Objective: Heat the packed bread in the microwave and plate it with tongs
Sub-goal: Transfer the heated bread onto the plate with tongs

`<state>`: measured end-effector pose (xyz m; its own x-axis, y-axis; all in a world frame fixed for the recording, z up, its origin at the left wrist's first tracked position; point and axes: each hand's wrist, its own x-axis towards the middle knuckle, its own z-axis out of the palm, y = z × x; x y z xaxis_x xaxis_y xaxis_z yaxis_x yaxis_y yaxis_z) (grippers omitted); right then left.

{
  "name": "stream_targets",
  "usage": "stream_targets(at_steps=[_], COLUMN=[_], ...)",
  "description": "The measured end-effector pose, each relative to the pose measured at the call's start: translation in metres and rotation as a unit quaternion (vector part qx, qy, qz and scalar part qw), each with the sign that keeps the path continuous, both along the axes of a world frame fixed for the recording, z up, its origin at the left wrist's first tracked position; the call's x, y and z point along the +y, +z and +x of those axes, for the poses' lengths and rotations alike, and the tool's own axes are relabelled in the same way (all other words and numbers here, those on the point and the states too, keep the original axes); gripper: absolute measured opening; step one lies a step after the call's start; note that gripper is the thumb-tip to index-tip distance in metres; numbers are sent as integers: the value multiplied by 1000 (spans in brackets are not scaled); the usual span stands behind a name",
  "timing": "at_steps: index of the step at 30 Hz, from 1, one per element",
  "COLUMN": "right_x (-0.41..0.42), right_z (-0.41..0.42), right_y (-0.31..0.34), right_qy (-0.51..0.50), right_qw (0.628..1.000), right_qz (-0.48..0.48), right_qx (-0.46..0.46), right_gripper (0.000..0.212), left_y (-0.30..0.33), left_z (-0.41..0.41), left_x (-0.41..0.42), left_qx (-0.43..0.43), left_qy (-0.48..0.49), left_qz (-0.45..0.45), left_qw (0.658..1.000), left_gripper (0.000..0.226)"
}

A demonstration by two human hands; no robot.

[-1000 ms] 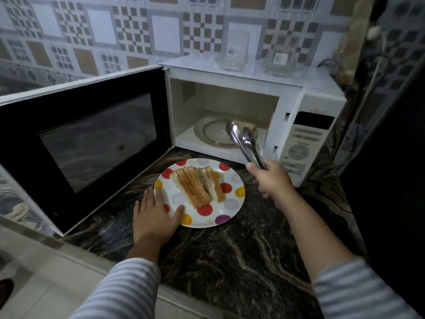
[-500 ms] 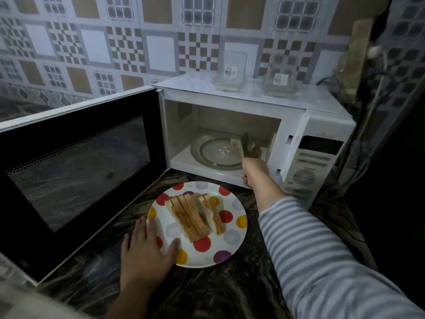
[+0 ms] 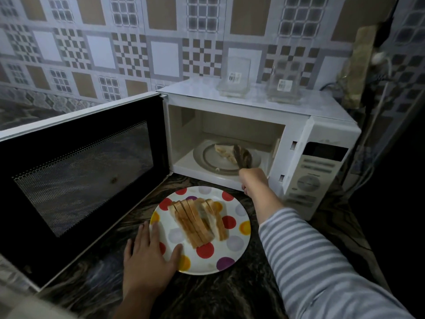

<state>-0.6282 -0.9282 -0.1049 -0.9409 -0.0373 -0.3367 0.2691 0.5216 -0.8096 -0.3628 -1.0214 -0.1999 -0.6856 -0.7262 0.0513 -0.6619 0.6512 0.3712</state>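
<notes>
Nearby: open microwave door (image 3: 78, 178) left of plate (image 3: 239, 256).

White microwave (image 3: 322, 125) on dark marbled countertop (image 3: 230, 293), black-windowed door (image 3: 82, 176) swung open left. Right hand (image 3: 254, 180) grips metal tongs (image 3: 241, 158) reaching onto glass turntable (image 3: 207, 157), tips at pale bread slice (image 3: 224, 150). Left hand (image 3: 149, 259) rests flat on near-left rim of white polka-dot plate (image 3: 239, 249); toasted bread slices (image 3: 197, 218) stacked on it. Two clear containers (image 3: 234, 79) on microwave top.
</notes>
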Motion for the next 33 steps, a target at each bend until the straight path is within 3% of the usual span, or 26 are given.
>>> stream_targets(at_steps=[5, 21, 26, 33], right_x=[3, 18, 23, 33], right_z=[-9, 18, 37, 53], right_y=[8, -9, -20, -38], right_qy=[7, 86, 78, 93], right_qw=[996, 986, 964, 931], right_qz=[-38, 65, 114, 181], right_qx=[-76, 127, 227, 302], right_gripper=[21, 11, 32, 39], left_y=[2, -1, -2, -2], left_z=[-1, -1, 0, -1], left_x=[0, -1, -1, -1], left_qx=[-5, -2, 2, -1], left_qy=[0, -2, -3, -5], left_qz=[-1, -11, -12, -11], left_qw=[1000, 1000, 1000, 1000], left_gripper=[90, 89, 89, 88])
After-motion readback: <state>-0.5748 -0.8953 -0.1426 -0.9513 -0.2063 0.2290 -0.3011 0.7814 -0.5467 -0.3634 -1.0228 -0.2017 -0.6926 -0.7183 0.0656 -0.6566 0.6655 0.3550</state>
